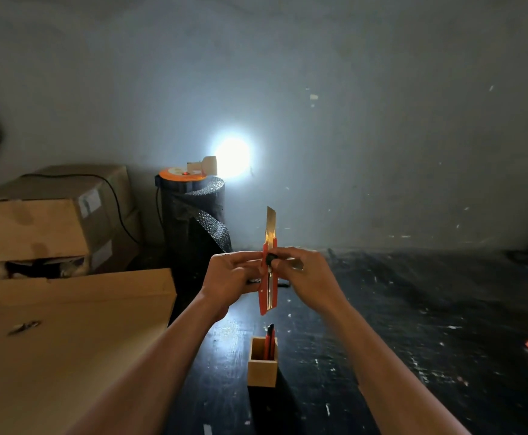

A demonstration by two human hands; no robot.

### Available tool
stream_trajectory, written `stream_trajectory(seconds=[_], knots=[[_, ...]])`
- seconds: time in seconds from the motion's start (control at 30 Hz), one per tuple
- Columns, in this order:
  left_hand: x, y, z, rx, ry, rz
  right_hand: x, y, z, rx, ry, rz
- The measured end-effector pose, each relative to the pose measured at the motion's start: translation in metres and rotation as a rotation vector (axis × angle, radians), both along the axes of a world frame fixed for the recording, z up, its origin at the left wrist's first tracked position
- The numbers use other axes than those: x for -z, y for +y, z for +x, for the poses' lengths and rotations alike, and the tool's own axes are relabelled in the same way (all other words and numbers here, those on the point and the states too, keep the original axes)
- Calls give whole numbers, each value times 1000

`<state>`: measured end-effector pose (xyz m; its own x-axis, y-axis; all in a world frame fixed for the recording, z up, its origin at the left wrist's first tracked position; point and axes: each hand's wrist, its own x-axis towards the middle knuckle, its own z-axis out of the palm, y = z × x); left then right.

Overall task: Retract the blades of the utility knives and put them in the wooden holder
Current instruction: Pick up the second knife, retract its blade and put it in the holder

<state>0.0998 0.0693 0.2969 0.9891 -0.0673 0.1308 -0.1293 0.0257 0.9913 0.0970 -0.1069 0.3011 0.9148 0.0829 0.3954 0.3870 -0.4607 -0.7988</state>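
Fingers (258,262) of both hands pinch upright utility knife (269,277), blade extended.

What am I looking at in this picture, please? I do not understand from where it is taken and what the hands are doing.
There is no machine here. A person wears a camera on the head, so you look down along both arms. The left hand and the right hand hold one red utility knife upright between them; its metal blade sticks out at the top. Below, on the dark table, stands a small wooden holder with another red knife already inside. A cardboard box lies at the left. The bright spot on the wall comes from a lamp.
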Motion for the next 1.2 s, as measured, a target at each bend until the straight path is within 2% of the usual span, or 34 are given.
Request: stream_trajectory(seconds=[0.37,0.57,0.8,0.97,1.2], knots=[[-15,-1,14,42,30,-123,11,-1,-5,-71,-12,-2],[-9,-2,21,24,55,-115,22,1,-5,-61,21,-29],[-15,-5,24,15,32,-110,27,7,-4,32,35,61],[-14,-5,26,-2,24,-109,23,6,-3,-3,49,1],[-16,-8,26,-4,-2,-105,20,5,-3,-8,51,62]])
